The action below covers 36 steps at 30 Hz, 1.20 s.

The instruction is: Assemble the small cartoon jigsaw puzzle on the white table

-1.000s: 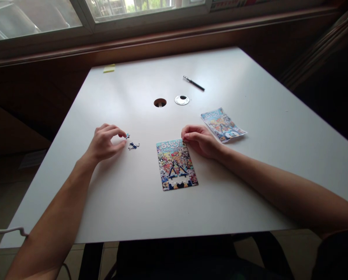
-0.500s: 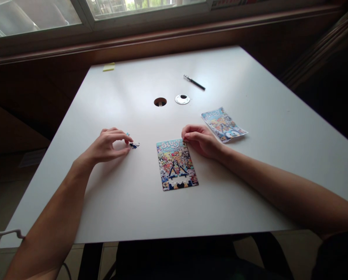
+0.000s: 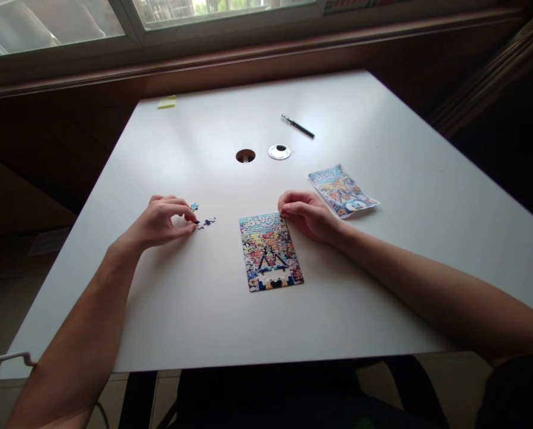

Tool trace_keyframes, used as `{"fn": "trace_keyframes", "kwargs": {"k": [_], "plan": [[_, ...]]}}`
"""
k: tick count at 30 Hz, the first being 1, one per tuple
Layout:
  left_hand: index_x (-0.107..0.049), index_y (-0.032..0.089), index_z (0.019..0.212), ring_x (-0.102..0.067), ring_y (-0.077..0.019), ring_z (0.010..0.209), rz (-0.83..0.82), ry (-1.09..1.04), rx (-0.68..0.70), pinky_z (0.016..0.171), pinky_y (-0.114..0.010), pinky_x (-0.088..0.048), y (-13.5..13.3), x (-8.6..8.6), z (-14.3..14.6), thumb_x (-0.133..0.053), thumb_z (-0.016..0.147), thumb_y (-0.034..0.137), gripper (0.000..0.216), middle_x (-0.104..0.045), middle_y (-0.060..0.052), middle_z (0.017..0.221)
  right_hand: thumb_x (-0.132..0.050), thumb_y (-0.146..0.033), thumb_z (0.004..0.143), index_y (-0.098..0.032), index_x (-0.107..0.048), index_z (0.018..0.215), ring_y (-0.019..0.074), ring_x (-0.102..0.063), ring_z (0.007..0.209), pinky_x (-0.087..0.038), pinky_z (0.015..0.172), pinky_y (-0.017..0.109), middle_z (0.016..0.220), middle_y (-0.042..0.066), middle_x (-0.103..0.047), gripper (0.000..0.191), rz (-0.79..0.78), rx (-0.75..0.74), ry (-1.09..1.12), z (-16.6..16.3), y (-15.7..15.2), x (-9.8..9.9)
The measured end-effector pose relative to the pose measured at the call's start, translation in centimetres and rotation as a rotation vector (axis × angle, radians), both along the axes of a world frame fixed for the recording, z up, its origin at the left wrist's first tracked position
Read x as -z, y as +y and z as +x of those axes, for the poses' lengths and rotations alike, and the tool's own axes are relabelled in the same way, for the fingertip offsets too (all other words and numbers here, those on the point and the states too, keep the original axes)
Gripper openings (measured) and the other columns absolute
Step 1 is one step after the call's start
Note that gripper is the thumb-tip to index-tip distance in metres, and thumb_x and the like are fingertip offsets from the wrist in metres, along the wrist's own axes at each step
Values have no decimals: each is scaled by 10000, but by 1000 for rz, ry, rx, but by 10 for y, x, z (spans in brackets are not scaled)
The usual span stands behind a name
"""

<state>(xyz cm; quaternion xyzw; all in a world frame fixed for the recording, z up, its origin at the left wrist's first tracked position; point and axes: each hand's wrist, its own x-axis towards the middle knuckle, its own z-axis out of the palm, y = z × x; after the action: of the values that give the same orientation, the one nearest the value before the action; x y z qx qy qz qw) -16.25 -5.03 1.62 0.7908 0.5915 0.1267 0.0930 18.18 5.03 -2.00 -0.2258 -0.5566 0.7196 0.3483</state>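
A colourful jigsaw puzzle (image 3: 273, 250) lies flat in its frame on the white table, with a pale unfilled patch in its lower part. The curled fingers of my right hand (image 3: 309, 214) are closed at the puzzle's top right corner, thumb and forefinger on its edge. To the left, my left hand (image 3: 166, 220) pinches a small dark jigsaw piece (image 3: 197, 223) between thumb and forefinger. Several loose jigsaw pieces (image 3: 209, 221) lie just beyond those fingertips, and a light-blue piece (image 3: 194, 206) rests a little farther back.
Behind my right hand lies a printed sheet or wrapper (image 3: 343, 190) with a matching picture. A black pen (image 3: 297, 126), a silver round cover (image 3: 279, 152) and a cable hole (image 3: 245, 156) are farther back. A yellow sticky note (image 3: 167, 102) sits at the far left edge.
My left hand has drawn slightly left, uncovering the light-blue piece and more of the loose pieces. The right hand and the puzzle look the same.
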Motion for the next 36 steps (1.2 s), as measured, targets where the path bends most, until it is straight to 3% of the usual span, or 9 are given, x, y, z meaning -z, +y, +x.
{"fn": "trace_keyframes", "kwargs": {"k": [7, 16, 24, 32, 36], "plan": [[-741, 270, 884, -661, -176, 889, 12, -24, 45, 951, -337, -382, 0, 1, 3, -652, 810, 331, 131, -737, 7, 915, -662, -187, 735, -171, -681, 692, 133, -460, 675, -343, 662, 289, 683, 3, -569, 50, 0, -11, 19, 0, -1, 1], [-738, 218, 800, -639, -139, 757, 20, -127, 125, 836, -277, -434, 3, 3, 2, -683, 811, 311, 109, -720, 1, 808, -662, -176, 733, -165, -688, 696, 128, -466, 667, -333, 650, 281, 675, 1, -574, 46, -9, -10, 28, -1, 1, 1], [-735, 232, 806, -631, -126, 743, 10, -75, 173, 910, -309, -407, 0, 4, 6, -697, 786, 266, 55, -699, 25, 781, -663, -175, 731, -166, -688, 698, 131, -464, 670, -333, 653, 284, 680, 2, -579, 42, -7, -8, 28, 0, 1, 2], [-730, 240, 818, -609, -119, 734, -114, -109, 286, 853, -305, -403, -5, 1, 35, -683, 803, 249, 51, -686, 23, 784, -656, -154, 736, -156, -689, 702, 122, -466, 668, -322, 654, 281, 681, 2, -582, 48, -10, -19, 49, -1, 1, 3], [-708, 230, 801, -601, -118, 737, -123, -135, 363, 899, -319, -396, -9, 3, 56, -677, 794, 224, 32, -690, 22, 790, -658, -153, 741, -154, -693, 703, 122, -469, 674, -320, 657, 280, 683, 1, -580, 52, 0, -21, 50, -1, 1, 3]]}}
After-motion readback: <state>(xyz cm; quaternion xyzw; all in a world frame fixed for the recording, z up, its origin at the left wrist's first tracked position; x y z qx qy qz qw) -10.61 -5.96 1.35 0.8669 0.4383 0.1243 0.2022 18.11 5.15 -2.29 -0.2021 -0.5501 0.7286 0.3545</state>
